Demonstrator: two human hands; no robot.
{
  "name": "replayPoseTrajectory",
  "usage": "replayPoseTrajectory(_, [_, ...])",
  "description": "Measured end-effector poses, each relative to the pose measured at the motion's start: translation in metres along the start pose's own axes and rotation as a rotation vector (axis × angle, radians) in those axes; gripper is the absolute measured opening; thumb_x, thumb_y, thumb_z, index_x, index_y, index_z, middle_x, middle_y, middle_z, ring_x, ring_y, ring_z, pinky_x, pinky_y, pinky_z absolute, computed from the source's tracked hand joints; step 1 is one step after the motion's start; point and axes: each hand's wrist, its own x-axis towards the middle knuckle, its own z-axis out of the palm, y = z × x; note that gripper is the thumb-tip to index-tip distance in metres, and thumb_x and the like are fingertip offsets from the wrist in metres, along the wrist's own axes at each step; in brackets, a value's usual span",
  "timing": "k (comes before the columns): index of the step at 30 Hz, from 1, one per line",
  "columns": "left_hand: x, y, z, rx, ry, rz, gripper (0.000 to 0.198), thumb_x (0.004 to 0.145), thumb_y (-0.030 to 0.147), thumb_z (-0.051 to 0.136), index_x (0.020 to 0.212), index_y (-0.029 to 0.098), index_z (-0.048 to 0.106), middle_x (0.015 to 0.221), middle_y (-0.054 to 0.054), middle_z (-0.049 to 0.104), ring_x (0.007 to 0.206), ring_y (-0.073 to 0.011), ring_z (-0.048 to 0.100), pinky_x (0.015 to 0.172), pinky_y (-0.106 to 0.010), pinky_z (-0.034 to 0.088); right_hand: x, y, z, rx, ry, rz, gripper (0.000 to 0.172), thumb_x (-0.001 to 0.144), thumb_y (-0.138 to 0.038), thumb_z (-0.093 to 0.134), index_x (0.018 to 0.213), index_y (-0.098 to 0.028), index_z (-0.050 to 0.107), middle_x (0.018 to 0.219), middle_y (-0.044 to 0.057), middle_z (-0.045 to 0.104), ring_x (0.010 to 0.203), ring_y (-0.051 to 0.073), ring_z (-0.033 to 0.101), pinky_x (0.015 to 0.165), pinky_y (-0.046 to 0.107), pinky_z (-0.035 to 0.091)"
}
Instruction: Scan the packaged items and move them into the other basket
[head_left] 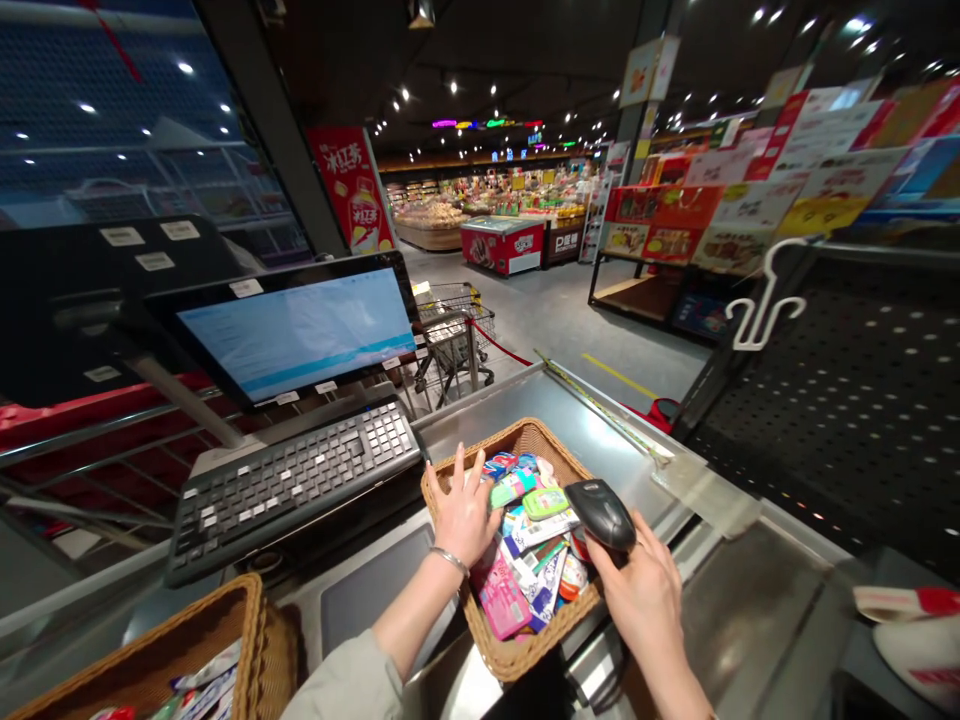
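A brown woven basket full of small packaged sweets stands on the metal counter in front of me. My left hand reaches over its left side, fingers spread, close to the packets; whether the fingertips touch any is unclear. A black barcode scanner is gripped in my right hand, above the basket's right edge. Among the sweets lie a green pack near the middle and a pink pack toward the front. White and purple wrapped packets lie between them.
To the left a keyboard sits below a lit monitor. Another woven basket with packets stands at the lower left. A black perforated panel with a white hook rises on the right. Beyond the counter is a shopping cart.
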Motion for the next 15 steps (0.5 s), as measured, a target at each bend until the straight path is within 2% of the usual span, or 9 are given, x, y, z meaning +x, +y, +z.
replayPoseTrajectory(2, [0.007, 0.003, 0.006, 0.009, -0.004, -0.001, 0.031, 0.086, 0.039, 0.059, 0.112, 0.026, 0.068, 0.151, -0.007, 0.045, 0.146, -0.0373, 0.022, 0.111, -0.076, -0.004, 0.001, 0.001, -0.001, 0.004, -0.012, 0.018, 0.064, 0.085, -0.067, 0.043, 0.109, -0.014, 0.071, 0.121, 0.017, 0.066, 0.127, 0.033, 0.049, 0.105, 0.050, 0.035])
replayPoseTrajectory(8, [0.020, 0.010, 0.021, 0.030, 0.005, -0.062, 0.044, 0.093, 0.039, 0.050, 0.133, 0.023, 0.057, 0.150, -0.010, 0.044, 0.145, -0.0338, 0.028, 0.113, -0.074, 0.004, 0.004, 0.003, -0.001, 0.018, -0.048, 0.050, 0.061, 0.084, -0.064, 0.046, 0.109, -0.015, 0.071, 0.117, 0.016, 0.069, 0.128, 0.033, 0.048, 0.106, 0.050, 0.034])
replayPoseTrajectory(11, [0.019, 0.007, 0.022, 0.043, 0.020, -0.061, 0.048, 0.093, 0.042, 0.049, 0.136, 0.021, 0.054, 0.151, -0.011, 0.042, 0.146, -0.0338, 0.026, 0.113, -0.073, 0.001, 0.005, 0.004, 0.002, 0.019, -0.049, 0.049, 0.062, 0.084, -0.065, 0.045, 0.109, -0.013, 0.071, 0.116, 0.017, 0.069, 0.129, 0.033, 0.048, 0.107, 0.050, 0.034])
replayPoseTrajectory(15, [0.013, 0.003, 0.013, 0.062, 0.040, -0.087, 0.051, 0.094, 0.047, 0.046, 0.137, 0.021, 0.053, 0.153, -0.012, 0.038, 0.147, -0.0344, 0.023, 0.113, -0.073, -0.002, 0.003, 0.002, 0.007, 0.020, -0.056, 0.024, 0.066, 0.084, -0.066, 0.044, 0.110, -0.012, 0.071, 0.123, 0.019, 0.065, 0.129, 0.033, 0.048, 0.107, 0.050, 0.035])
